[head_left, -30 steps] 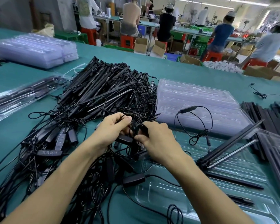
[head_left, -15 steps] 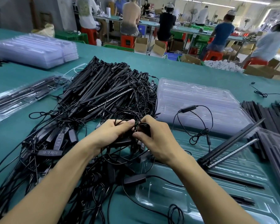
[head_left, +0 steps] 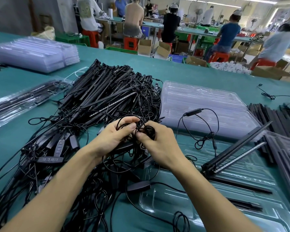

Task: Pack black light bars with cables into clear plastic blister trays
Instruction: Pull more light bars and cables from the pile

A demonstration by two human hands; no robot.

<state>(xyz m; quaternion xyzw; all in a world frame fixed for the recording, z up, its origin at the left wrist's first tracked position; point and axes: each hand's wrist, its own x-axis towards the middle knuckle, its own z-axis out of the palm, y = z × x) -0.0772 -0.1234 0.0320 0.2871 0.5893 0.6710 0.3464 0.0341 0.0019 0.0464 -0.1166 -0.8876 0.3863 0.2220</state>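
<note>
**tray_newbie:** Anyone see trouble coming here? The left hand and right hand are each pinching the same small coil of black cable between thumb and fingers. It's held just above the near edge of the pile of light bars.

**benchrat:** Snags, I'd say. That coil's lead seems to run down into the tangle, so a tug could drag neighbouring cables and their inline controllers along. The loops could also spring open if either pinch slips. And the pair of light bars is propped at a tilt with its low end in the open blister tray. If their cable gets yanked, they might tip out.

**tray_newbie:** And the trays?

**benchrat:** The open one by the right forearm holds that tilted pair and a couple of black bars lying flat in its slots. There's also a controller sitting at its left rim. Behind it is a stack of empty clear trays, with a loose cable looping up in front of it. Far left there's another empty stack, and nearer than that, packed trays with bars inside. At the right edge, one more tray has bars in it too, but I can't tell how many.
</note>
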